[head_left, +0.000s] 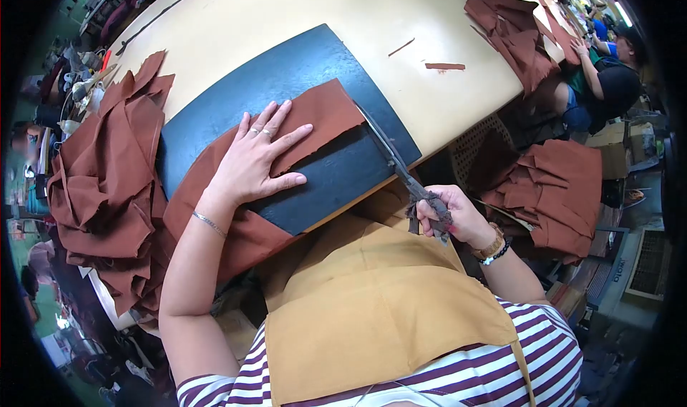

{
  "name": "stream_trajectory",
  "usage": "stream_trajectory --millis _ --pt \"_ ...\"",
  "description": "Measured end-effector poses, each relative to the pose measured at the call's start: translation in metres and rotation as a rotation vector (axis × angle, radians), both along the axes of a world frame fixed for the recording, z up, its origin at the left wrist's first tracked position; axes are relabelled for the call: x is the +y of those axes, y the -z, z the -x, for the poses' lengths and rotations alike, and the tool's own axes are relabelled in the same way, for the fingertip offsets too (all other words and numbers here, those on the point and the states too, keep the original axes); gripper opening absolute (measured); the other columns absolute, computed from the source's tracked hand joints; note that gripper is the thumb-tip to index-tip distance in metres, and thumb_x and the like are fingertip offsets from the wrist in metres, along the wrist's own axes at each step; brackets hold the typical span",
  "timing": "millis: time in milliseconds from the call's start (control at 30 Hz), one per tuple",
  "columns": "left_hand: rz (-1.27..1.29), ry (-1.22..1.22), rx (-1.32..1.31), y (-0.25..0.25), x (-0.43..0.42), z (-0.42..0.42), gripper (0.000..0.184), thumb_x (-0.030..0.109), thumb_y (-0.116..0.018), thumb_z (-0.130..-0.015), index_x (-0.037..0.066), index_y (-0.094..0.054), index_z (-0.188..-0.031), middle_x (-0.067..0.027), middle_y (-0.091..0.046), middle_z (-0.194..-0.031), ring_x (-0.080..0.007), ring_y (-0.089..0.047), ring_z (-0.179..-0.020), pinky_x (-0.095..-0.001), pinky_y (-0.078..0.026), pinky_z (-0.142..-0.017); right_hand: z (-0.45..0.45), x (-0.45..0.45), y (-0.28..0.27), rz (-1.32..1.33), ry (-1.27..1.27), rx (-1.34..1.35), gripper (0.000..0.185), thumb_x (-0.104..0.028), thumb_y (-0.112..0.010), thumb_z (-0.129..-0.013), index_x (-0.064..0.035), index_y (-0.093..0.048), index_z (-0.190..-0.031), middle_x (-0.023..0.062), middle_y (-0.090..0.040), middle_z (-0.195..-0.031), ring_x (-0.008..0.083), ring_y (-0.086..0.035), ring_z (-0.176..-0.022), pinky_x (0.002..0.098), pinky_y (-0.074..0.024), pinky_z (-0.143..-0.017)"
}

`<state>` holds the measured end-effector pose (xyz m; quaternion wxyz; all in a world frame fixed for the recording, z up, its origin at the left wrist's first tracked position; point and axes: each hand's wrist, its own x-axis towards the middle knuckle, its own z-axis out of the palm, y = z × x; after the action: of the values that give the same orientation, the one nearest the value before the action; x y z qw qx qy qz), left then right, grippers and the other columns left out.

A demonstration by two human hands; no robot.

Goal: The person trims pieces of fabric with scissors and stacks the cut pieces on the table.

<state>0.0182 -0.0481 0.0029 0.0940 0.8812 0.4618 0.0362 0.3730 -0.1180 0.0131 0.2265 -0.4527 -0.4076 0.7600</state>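
My left hand [257, 153] lies flat with its fingers spread on a strip of rust-brown fabric [329, 106]. The fabric rests on a dark blue board [308, 56] and hangs over its near edge at the left. My right hand [451, 217] is wrapped round the cloth-bound handles of long scissors [390, 153]. Their blades point up and left, and lie at the right end of the fabric strip. Whether the blades are parted is hard to tell.
Rust-brown fabric [118, 171] is heaped at the left. More lies at the table's [458, 35] far right corner and in a stack [558, 192] below right. Thin scraps [445, 66] lie beyond the board. Another person [601, 71] sits at the upper right.
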Motion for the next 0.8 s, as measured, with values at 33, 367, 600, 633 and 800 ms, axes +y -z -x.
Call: stream_trajectory --millis 33,367,600,633,800 --pt "-0.001 0.006 0.003 -0.001 0.0 0.0 0.079 0.073 -0.049 -0.076 0.029 -0.043 -0.141 -0.0134 -0.021 -0.154 -0.0374 -0.019 -0.141 -0.0586 -0.012 -0.112 0.0 0.001 0.001 0.006 0.004 0.027 0.018 -0.018 -0.066 -0.088 -0.0032 -0.058 -0.081 0.0005 -0.058 -0.071 0.0071 -0.058 -0.059 0.02 -0.0465 -0.054" --pt "0.005 0.024 0.006 -0.001 -0.005 -0.003 0.084 0.079 -0.048 -0.072 0.029 -0.044 -0.14 -0.0135 -0.021 -0.154 -0.0385 -0.02 -0.141 -0.0593 -0.013 -0.112 0.004 0.008 0.005 0.025 0.014 0.074 0.024 -0.024 -0.066 -0.089 -0.0026 -0.058 -0.082 0.0012 -0.059 -0.072 0.0081 -0.059 -0.06 0.0219 -0.0485 -0.056" --pt "0.002 0.027 0.008 -0.002 -0.005 -0.003 0.085 0.079 -0.049 -0.071 0.029 -0.044 -0.14 -0.0135 -0.021 -0.154 -0.0384 -0.02 -0.14 -0.0592 -0.013 -0.112 0.006 0.009 0.004 -0.033 -0.018 0.045 0.016 -0.016 -0.061 -0.09 -0.0034 -0.058 -0.081 0.0006 -0.058 -0.072 0.0057 -0.057 -0.06 0.0204 -0.048 -0.055" --pt "0.0 0.028 0.009 -0.002 -0.005 -0.003 0.085 0.079 -0.05 -0.071 0.029 -0.044 -0.14 -0.0135 -0.021 -0.154 -0.0384 -0.02 -0.14 -0.0592 -0.013 -0.112 0.007 0.009 0.003 -0.043 -0.023 0.028 0.015 -0.015 -0.061 -0.09 -0.0035 -0.058 -0.081 0.0005 -0.058 -0.072 0.0054 -0.057 -0.06 0.0202 -0.0479 -0.055" --pt "0.004 0.027 -0.003 -0.002 -0.004 -0.003 0.085 0.079 -0.05 -0.07 0.029 -0.045 -0.139 -0.0129 -0.022 -0.154 -0.0382 -0.02 -0.141 -0.0591 -0.013 -0.112 0.004 0.005 -0.002 -0.016 -0.024 -0.065 0.014 -0.014 -0.061 -0.089 -0.0028 -0.059 -0.082 -0.0007 -0.058 -0.069 0.0044 -0.056 -0.059 0.0193 -0.0474 -0.055"
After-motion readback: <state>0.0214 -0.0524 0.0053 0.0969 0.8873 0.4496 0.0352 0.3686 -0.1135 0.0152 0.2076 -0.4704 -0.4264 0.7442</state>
